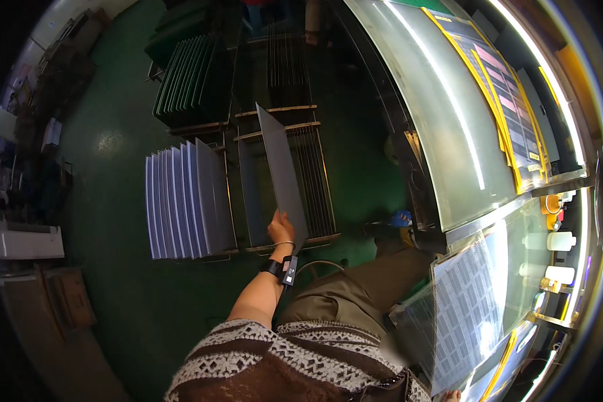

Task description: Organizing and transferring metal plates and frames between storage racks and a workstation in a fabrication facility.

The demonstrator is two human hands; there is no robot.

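My left hand (281, 229) is closed on the near edge of a thin grey panel (281, 171). That panel stands on edge, tilted, over a slotted metal rack (325, 238), and its far corner rises above the rack's far bar. Only a few fingertips of my right hand (451, 396) show at the lower rim, beside the near end of a thin sheet with rows of a fine printed pattern (465, 301). This sheet lies aslant over the near edge of a lit glass-topped table (429, 120). The rest of my right hand is hidden.
Left of the rack, several pale panels (184, 201) stand on edge in another rack. Farther off are green-edged panels (191, 77) and a dark slotted rack (288, 67). Yellow-edged sheets (506, 100) lie on the table; white bottles (559, 241) stand along its right side.
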